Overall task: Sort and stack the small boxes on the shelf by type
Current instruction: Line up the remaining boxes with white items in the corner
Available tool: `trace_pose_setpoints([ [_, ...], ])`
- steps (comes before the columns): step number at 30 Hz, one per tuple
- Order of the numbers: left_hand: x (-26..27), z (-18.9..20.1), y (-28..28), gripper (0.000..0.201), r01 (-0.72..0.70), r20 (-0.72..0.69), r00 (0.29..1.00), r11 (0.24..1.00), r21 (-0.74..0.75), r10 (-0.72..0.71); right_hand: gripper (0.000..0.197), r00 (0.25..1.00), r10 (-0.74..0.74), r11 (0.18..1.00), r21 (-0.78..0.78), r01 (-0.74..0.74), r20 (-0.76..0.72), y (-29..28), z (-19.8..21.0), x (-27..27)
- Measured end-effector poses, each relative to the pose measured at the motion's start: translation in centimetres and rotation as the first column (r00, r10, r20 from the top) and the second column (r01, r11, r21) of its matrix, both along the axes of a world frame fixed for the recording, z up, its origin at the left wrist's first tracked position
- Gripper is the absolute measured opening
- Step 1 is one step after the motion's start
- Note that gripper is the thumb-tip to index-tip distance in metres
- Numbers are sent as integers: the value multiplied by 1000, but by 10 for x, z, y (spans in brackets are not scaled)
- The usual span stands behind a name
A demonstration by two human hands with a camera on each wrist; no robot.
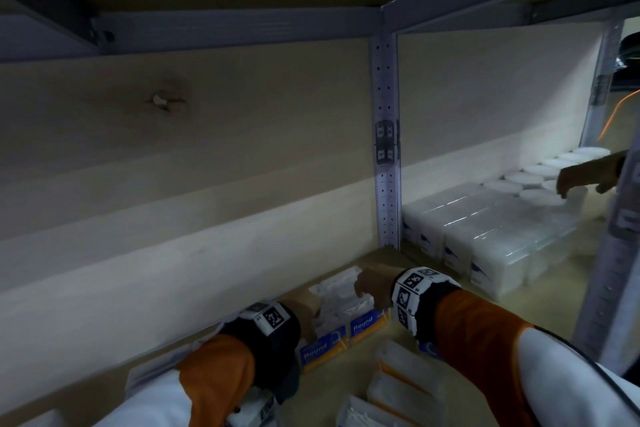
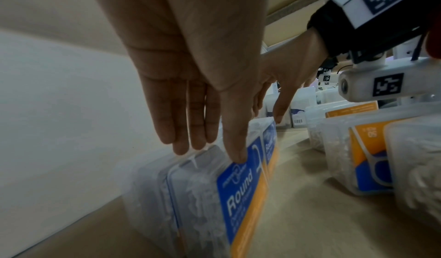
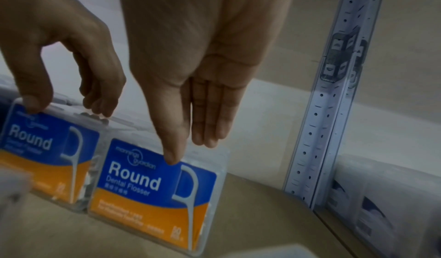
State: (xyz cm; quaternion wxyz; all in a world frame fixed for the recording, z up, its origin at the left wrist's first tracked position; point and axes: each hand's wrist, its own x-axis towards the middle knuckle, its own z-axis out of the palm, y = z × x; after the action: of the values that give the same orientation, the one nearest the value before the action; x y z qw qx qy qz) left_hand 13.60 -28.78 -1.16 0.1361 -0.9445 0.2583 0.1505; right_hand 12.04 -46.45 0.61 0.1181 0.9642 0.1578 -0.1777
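Observation:
Two clear boxes with blue and orange "Round" flosser labels stand side by side against the shelf's back panel. My left hand pinches the top of the left box, thumb on the label and fingers behind. In the left wrist view the left hand sits on this box. My right hand holds the right box the same way. In the right wrist view the right hand has its thumb on the right box, with the left box beside it.
Several more orange-labelled boxes lie on the shelf board in front of my arms. A perforated metal post divides the bays. The right bay holds clear blue-marked boxes and round white tubs, where another person's hand reaches in.

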Motion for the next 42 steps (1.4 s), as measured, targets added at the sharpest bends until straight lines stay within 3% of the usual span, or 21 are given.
trace_pose_setpoints([
  [4, -9, 13, -5, 56, 107, -62, 993, 991, 74, -103, 49, 1000, -20, 994, 104, 19, 14, -12, 11, -11],
  [6, -17, 21, -9, 55, 136, -59, 989, 991, 1, -136, 45, 997, -73, 987, 143, 68, 32, -18, 15, -18],
  [12, -38, 37, -26, 46, 331, -107, 936, 942, -56, -335, 45, 990, -139, 990, 10, 139, -13, -31, 20, -47],
  [17, -54, 40, -49, 22, 449, -142, 877, 888, -100, -459, 41, 982, -191, 982, -5, 191, 3, -49, 28, -71],
  [19, -59, 39, -56, 29, 477, -142, 860, 871, -119, -491, 42, 976, -216, 976, -11, 216, -1, -55, 25, -79],
  [26, -59, 26, -78, 61, 500, -198, 849, 866, 1, -490, 51, 946, -324, 946, 26, 324, 18, -73, 12, -97],
  [36, -60, 23, -77, 46, 481, -166, 862, 876, -27, -479, 46, 932, -360, 932, 63, 357, 46, -75, 3, -107],
  [40, -61, 23, -70, 39, 388, -172, 904, 920, -55, -392, 45, 926, -375, 925, 96, 369, 52, -75, 1, -113],
  [42, -61, 22, -68, 40, 338, -167, 930, 941, 35, -328, 46, 924, -379, 921, 112, 372, 51, -75, 1, -117],
])
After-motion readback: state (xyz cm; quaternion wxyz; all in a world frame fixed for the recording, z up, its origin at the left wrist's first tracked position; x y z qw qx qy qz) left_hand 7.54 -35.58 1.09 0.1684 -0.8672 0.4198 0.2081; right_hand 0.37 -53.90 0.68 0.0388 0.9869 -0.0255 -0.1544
